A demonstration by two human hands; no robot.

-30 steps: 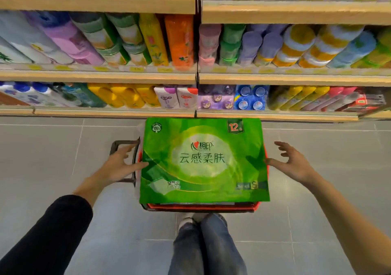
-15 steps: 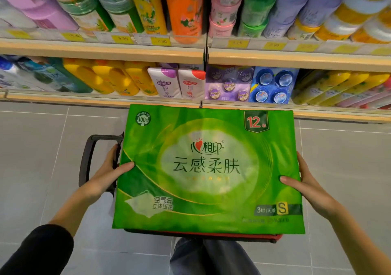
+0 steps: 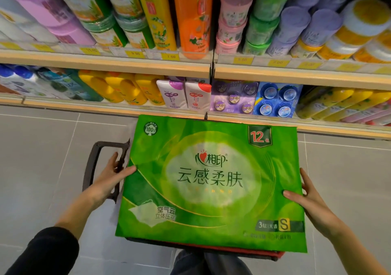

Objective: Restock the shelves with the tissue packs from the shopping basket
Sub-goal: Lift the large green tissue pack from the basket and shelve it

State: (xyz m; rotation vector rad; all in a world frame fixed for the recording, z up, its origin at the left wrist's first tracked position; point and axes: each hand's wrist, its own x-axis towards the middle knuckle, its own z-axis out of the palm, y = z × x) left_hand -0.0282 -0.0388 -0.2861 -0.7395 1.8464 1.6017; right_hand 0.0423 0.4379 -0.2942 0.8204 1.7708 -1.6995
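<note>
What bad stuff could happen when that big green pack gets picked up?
The pack is wide and held only at its edges by the left hand and right hand, so it might sag or slip. It may catch on the basket handle beside the left hand. The shelves look packed, so it could bump bottles.

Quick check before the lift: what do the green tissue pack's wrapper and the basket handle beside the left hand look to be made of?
Green tissue pack: thin printed plastic film, it seems, with a soft sheen and slightly wrinkled, wavy edges; it likely gives under the hands.
Basket handle: dark, matte, rigid loop, probably moulded plastic, though coated metal cannot be ruled out.
Both the left hand and the right hand press the pack's sides.
</note>
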